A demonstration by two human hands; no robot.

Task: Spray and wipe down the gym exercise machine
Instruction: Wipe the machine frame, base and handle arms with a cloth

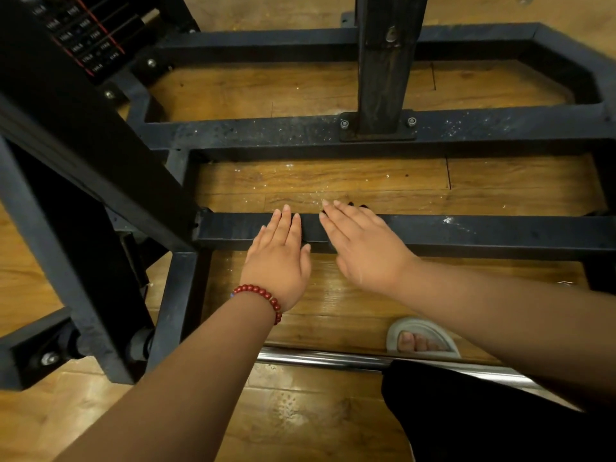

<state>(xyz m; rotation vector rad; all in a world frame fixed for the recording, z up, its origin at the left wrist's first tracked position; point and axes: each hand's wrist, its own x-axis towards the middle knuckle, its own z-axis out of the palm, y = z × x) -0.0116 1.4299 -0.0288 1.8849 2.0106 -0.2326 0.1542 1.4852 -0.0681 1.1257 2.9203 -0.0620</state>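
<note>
Black steel tubing of the exercise machine fills the view. Its upper parts are cut off at the top edge, and the labels on the weight stack at upper left are too blurred to read. A small dark scrap peeks past the right fingertips; I cannot tell whether it is a cloth under the palm.

Glossy wooden floor shows between the frame bars, dusted with white flecks. A chrome rod runs low across the view, near a foot in a grey sandal.

On the nearest crossbar, the left hand, with a red bead bracelet at the wrist, lies flat, fingers straight and close together. Just beside it, the right hand lies flat across the same bar, fingers straight and angled leftward, gripping nothing visible.
</note>
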